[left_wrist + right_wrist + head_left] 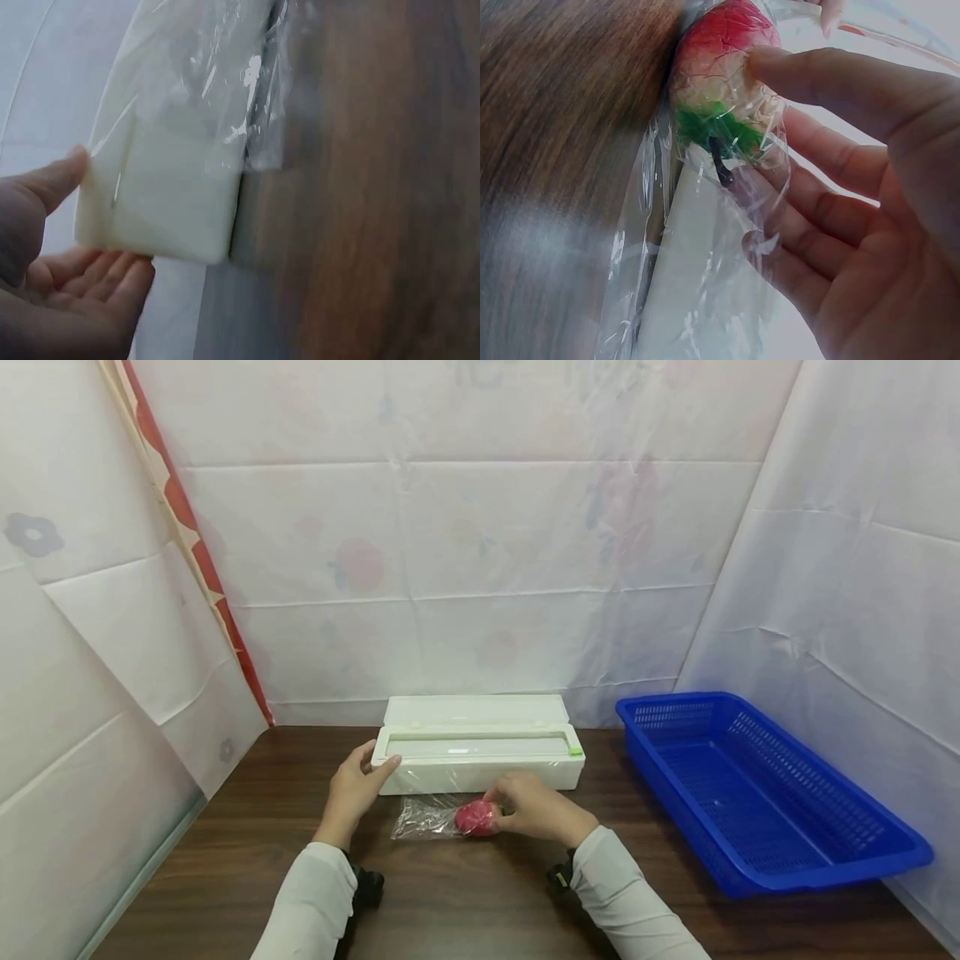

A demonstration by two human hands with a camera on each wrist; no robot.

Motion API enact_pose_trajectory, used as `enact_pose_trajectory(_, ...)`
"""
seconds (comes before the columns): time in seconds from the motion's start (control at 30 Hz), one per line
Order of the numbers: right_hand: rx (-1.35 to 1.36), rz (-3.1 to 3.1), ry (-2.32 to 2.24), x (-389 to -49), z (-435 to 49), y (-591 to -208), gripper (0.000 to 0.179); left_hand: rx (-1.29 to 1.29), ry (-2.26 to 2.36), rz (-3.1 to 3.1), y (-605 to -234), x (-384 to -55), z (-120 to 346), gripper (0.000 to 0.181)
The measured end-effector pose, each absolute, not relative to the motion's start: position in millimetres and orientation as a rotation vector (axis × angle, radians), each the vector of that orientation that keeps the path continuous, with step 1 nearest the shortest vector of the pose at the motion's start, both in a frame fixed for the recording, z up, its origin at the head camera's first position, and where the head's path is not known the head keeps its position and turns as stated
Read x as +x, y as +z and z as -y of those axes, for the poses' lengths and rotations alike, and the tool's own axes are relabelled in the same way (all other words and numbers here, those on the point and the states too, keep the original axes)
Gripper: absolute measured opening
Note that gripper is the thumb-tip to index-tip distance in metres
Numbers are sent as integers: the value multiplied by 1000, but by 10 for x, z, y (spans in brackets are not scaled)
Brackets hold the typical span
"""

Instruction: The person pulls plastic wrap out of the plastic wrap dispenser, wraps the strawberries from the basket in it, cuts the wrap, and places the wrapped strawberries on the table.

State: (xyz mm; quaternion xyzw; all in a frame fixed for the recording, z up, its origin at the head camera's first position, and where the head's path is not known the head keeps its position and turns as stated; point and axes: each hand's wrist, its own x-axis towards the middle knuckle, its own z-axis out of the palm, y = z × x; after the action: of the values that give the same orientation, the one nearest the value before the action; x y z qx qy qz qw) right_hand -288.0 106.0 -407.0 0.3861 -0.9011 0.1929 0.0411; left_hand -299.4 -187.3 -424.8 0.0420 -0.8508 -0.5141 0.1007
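A white plastic-wrap dispenser box [480, 774] stands on the table with its lid [477, 708] tipped back. Its left end is held by my left hand [357, 787], the thumb at the front top edge; the left wrist view shows the fingers at the box end [172, 225]. In front of the box, my right hand [536, 808] grips a strawberry [477, 818] through clear plastic film [423, 820]. The right wrist view shows the strawberry's green leaves [716, 129] and dark stem under the film, with the thumb pressed on its side. Loose film spreads along the box front.
A blue perforated plastic basket [750, 793] stands to the right on the brown wooden table [457, 902]. A bright green tab [575, 751] sits at the box's right end. White patterned sheeting [480, 543] hangs behind and on both sides.
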Motion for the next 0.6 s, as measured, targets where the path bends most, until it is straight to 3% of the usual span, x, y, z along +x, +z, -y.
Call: enact_pose_trajectory(0.6,1112,2712,744,-2931,-1192,-3979,29,8,-1533,2538,-4311,-2984,2001,82)
